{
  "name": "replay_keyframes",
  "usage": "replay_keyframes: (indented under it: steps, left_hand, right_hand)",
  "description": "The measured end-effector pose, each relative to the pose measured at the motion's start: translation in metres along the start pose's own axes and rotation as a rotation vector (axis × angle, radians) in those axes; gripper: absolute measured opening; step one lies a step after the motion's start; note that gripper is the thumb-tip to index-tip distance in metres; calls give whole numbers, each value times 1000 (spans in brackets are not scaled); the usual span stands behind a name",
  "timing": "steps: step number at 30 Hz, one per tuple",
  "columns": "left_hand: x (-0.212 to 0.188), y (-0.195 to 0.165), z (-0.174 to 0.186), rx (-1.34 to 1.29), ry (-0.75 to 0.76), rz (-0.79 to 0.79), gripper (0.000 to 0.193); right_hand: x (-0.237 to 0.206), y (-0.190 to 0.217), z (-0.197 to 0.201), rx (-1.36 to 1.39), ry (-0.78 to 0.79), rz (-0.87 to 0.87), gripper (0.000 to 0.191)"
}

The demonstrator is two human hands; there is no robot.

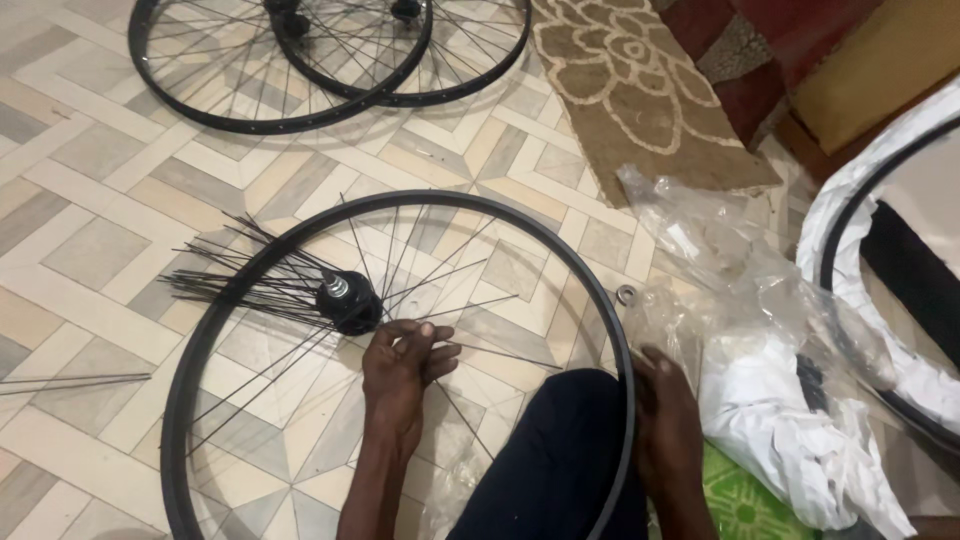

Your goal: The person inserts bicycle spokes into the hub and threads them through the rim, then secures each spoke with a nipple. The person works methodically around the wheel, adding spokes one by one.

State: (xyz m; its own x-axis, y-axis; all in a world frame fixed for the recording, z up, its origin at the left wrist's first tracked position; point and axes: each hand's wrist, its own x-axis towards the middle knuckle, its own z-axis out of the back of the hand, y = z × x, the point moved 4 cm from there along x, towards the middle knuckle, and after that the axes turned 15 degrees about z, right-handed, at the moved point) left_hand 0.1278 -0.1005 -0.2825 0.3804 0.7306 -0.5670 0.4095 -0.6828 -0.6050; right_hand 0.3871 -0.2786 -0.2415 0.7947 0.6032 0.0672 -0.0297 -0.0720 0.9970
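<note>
So the black metal bicycle rim (250, 262) is lying flat on the patterned beige and grey tile floor (90, 180), right in front of the person's knee in dark trousers (560, 460). Inside it sits a black hub with a shiny silver axle end (347, 298), and a loose bunch of thin black spokes (240, 270) fans out from it, mostly to the left, with a few reaching toward the rim on the right. Not laced up evenly at all.

The left hand (400, 375) is just below the hub, fingers curled and pinching a couple of spokes. The right hand (665, 420) rests at the rim's right edge, fingers bent; can't tell if it's actually gripping it.

Crumpled clear plastic wrapping (740, 290) lies just beside the rim on the right, and two finished black spoked wheels (330, 60) overlap at the top.
</note>
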Motion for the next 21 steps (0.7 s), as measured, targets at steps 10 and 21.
replay_keyframes:
  steps: [10, 21]
  left_hand:
    - [0, 6, -5, -44, 28, -53, 20]
    - [3, 11, -26, -231, 24, -105, 19]
  right_hand:
    - [30, 7, -32, -106, 53, -92, 31]
    - [38, 37, -66, 99, 94, -36, 20]
